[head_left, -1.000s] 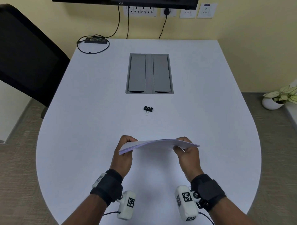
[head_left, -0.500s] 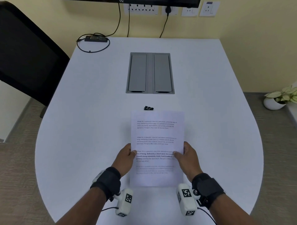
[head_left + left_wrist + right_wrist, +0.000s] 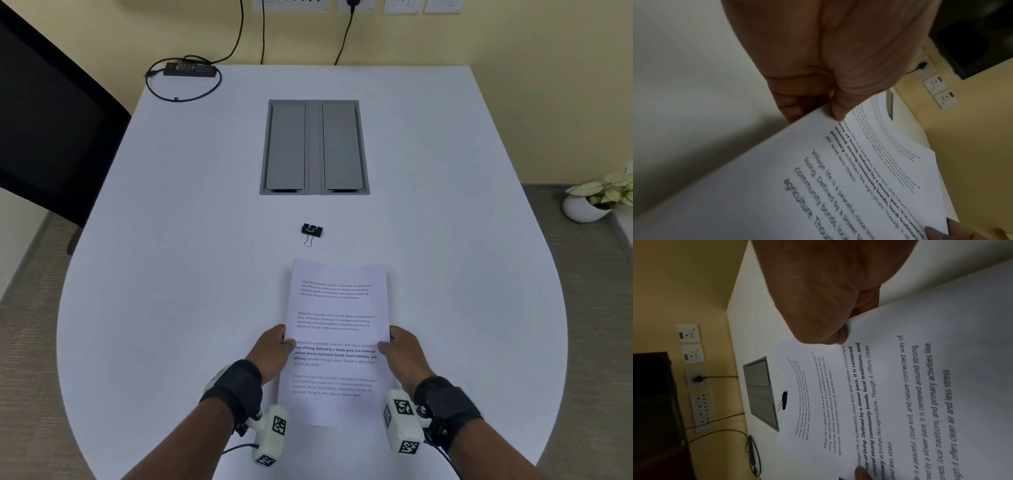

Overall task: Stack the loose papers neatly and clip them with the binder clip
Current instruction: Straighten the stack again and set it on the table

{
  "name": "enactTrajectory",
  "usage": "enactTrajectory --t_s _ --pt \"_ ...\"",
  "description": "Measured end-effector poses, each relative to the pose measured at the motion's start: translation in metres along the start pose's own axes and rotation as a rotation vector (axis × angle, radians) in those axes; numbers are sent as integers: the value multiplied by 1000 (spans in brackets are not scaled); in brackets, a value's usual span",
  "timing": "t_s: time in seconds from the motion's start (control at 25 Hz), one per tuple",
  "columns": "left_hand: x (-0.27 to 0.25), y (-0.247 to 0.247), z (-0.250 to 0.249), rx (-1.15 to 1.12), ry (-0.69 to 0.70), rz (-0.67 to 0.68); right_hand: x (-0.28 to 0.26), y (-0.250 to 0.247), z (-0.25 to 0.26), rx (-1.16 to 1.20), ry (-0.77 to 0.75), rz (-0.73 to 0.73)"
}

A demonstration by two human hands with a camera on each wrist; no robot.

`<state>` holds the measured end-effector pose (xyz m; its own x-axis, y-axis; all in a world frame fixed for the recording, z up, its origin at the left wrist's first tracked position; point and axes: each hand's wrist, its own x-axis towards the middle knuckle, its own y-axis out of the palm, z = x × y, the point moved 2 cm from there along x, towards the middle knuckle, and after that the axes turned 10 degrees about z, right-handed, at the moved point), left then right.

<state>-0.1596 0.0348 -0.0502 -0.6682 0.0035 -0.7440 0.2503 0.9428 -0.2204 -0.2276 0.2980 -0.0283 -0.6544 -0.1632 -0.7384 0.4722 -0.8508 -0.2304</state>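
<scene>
A stack of white printed papers (image 3: 337,335) (image 3: 838,186) (image 3: 910,394) is held above the near part of the white table (image 3: 171,274), text side up. My left hand (image 3: 274,349) (image 3: 830,91) pinches its left edge, thumb on top. My right hand (image 3: 400,351) (image 3: 830,318) pinches the right edge the same way. A black binder clip (image 3: 311,231) (image 3: 784,400) with wire handles lies on the table just beyond the papers' far edge, untouched.
A grey recessed cable box (image 3: 314,147) sits in the table's middle. A remote and looped cable (image 3: 190,70) lie at the far left corner. A black chair (image 3: 51,120) stands left, a potted plant (image 3: 596,198) on the floor right.
The papers went from edge-on and raised to lying flat with the text facing up, then drew back toward me, uncovering the binder clip. Both hands kept their hold on the side edges.
</scene>
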Motion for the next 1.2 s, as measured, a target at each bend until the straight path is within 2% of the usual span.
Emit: enactTrajectory --t_s 0.2,0.44,0.76,1.2 --pt "21 -6 -6 27 8 39 17 -14 -10 -33 43 -15" --pt "43 -31 -43 196 96 -141 26 -25 -30 -43 90 -27" --pt "84 -49 -79 353 226 -229 28 -25 -34 21 81 -3" --pt "111 -41 -108 592 262 -157 29 -24 -38 44 64 19"
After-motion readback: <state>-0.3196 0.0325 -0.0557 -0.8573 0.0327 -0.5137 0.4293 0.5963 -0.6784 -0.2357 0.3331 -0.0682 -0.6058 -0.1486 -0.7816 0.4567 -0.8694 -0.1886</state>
